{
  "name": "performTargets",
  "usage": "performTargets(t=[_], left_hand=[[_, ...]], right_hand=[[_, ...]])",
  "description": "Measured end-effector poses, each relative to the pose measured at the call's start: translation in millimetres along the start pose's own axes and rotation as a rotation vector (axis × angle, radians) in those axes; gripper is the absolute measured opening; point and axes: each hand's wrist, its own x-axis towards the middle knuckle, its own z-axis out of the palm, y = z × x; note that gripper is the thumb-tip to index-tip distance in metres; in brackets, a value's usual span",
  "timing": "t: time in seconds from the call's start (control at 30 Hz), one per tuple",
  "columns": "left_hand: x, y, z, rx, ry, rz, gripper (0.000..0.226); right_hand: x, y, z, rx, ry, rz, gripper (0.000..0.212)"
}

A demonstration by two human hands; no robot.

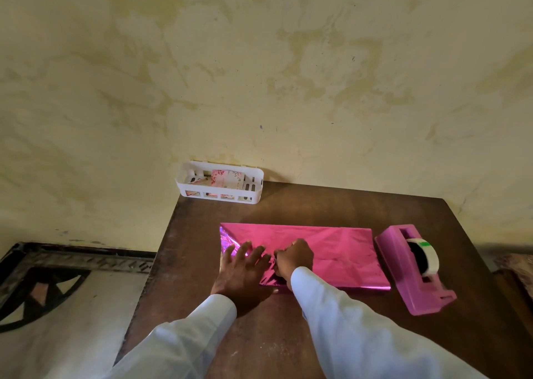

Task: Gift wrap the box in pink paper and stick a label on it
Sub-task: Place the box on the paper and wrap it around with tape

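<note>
A flat box covered in shiny pink paper point(340, 249) lies in the middle of the brown table point(288, 335). My left hand point(242, 266) lies flat with spread fingers on the paper at the box's left end. My right hand point(294, 259) sits just beside it, its fingers curled and pinching a crumpled fold of the paper near the front left. The box itself is hidden under the paper. White sleeves cover both forearms.
A pink tape dispenser point(415, 269) with a roll of tape stands right of the box. A white slotted basket point(219, 185) holding floral cards sits at the table's back left corner against the wall. A patterned floor lies to the left.
</note>
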Motion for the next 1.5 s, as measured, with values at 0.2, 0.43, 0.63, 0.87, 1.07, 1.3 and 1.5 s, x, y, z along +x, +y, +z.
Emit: performTargets(t=[0.2, 0.43, 0.63, 0.87, 1.07, 1.3, 1.5], left_hand=[[-0.4, 0.1, -3.0, 0.027, -0.015, 0.003, 0.077], [-1.0, -0.1, 0.5, 0.047, 0.024, 0.016, 0.079], [-0.7, 0.3, 1.4, 0.028, 0.067, 0.011, 0.076], [-0.4, 0.8, 0.8, 0.036, 0.128, 0.029, 0.075], [-0.3, 0.6, 0.5, 0.023, 0.119, 0.014, 0.074], [0.7, 1.1, 2.2, 0.001, 0.032, -0.014, 0.076], [-1.4, 2.3, -3.3, -0.022, -0.056, -0.033, 0.084]], right_hand=[[0.6, -3.2, -2.9, -0.126, -0.008, 0.007, 0.044], [1.4, -5.9, -5.6, -0.230, -0.024, -0.011, 0.043], [1.6, -5.3, -8.1, -0.240, -0.036, -0.017, 0.043], [2.5, -6.0, -8.4, -0.243, -0.036, -0.015, 0.042], [3.8, -4.6, -10.0, -0.259, -0.051, -0.016, 0.043], [2.6, 2.4, -10.0, -0.252, -0.081, -0.014, 0.043], [-8.9, 9.4, -22.1, -0.322, -0.129, -0.065, 0.051]])
